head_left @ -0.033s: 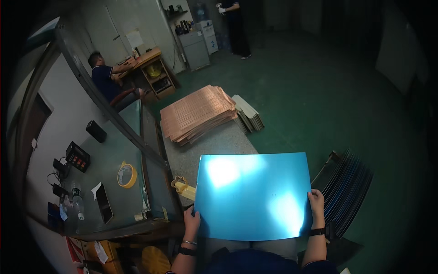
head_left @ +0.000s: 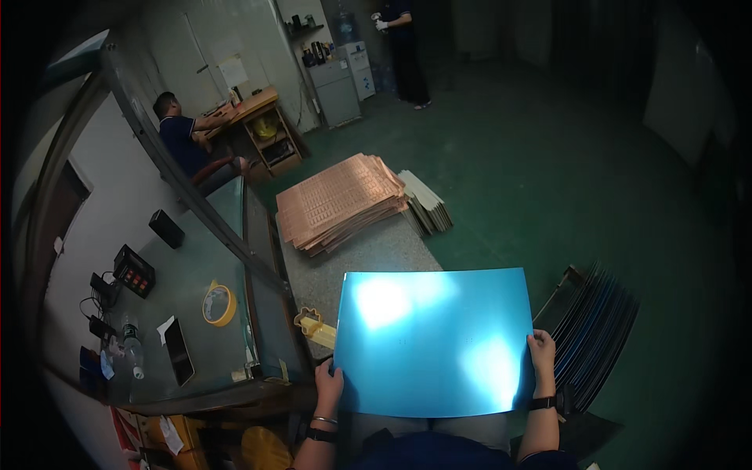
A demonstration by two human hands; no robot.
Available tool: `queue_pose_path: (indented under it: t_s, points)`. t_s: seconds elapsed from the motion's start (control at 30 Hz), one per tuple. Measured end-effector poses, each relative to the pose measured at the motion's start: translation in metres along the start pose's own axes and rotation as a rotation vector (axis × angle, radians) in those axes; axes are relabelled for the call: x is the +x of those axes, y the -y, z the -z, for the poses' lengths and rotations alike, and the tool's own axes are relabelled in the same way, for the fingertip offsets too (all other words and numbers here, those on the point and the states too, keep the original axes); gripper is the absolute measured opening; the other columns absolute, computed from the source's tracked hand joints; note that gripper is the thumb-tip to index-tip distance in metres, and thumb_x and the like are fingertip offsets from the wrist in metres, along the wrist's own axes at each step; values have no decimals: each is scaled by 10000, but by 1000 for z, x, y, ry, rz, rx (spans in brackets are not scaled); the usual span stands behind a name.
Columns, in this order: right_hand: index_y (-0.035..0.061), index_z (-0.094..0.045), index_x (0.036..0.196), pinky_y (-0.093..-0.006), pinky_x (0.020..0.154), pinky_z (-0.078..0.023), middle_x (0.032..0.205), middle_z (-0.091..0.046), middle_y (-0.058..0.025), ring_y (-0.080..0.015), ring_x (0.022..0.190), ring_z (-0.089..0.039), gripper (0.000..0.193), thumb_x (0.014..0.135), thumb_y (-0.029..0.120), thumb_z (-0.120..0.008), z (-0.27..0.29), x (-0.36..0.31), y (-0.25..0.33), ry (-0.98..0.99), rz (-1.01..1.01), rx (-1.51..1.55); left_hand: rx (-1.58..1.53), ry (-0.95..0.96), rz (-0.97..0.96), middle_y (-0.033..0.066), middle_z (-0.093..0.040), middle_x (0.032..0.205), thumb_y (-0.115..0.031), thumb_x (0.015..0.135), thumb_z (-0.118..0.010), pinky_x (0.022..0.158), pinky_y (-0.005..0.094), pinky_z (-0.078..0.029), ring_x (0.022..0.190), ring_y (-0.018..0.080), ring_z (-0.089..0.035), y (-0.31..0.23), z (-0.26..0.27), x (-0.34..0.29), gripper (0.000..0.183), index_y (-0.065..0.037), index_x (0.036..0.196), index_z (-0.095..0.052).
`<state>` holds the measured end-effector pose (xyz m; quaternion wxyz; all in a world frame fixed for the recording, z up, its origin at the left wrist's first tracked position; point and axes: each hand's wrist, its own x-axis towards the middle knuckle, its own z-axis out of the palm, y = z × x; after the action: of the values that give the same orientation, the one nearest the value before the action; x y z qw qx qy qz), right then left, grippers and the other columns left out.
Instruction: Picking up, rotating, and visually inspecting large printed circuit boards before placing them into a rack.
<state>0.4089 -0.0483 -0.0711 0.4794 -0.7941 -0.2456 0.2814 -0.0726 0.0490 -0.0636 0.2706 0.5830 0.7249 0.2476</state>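
Note:
A glossy blue sheet (head_left: 435,345) is held up in front of my lap, with bright light glaring off its surface. My left hand (head_left: 329,385) grips its lower left edge, thumb near the face. On the opposite side, my right hand (head_left: 542,352) pinches the right edge; the fingers behind the sheet are hidden. Beyond the sheet, a stack of copper-coloured patterned panels (head_left: 345,196) lies on a grey speckled tabletop (head_left: 372,262). A yellow strip-like object (head_left: 317,330) sticks out beside the sheet's left edge.
Dark thin sheets (head_left: 599,337) stand in a row at my right. At left, a framed glass-topped bench (head_left: 227,329) carries a yellow tape roll (head_left: 220,305), a phone (head_left: 179,352) and a bottle (head_left: 133,348). Pale panels (head_left: 425,202) lean behind the stack. Two people are farther back.
The surroundings sit slightly lower in the picture, a small shift of the view. Both hands keep the same grip on the blue sheet.

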Motion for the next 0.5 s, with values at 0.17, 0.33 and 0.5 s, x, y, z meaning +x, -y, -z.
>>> queue_pose_path:
  t_s: [0.17, 0.33, 0.5]
  points:
    - [-59, -601, 1033, -308, 774, -482, 931, -652, -188, -245, 892, -631, 282, 810, 114, -608, 6, -22, 23, -117, 152, -209, -88, -25, 28, 210, -511, 1066, -105, 780, -587, 890, 400, -420, 1014, 345, -515, -9, 2, -2, 348, 27, 1099, -542]
    - [-60, -609, 941, -298, 739, -478, 833, -649, -148, -220, 807, -627, 226, 809, 124, -602, -1, -13, 13, -367, 292, -47, -99, 12, 10, 205, -511, 1068, -107, 790, -585, 888, 399, -417, 1012, 343, -513, -6, 1, 4, 352, 23, 1112, -531]
    - [-12, -573, 838, -193, 598, -398, 740, -566, -9, -58, 661, -504, 120, 864, 103, -552, 11, -31, 57, -239, 187, 318, -47, -71, -99, 204, -502, 1075, -106, 807, -568, 903, 400, -403, 1018, 343, -503, -21, 6, 0, 392, 20, 1170, -489]
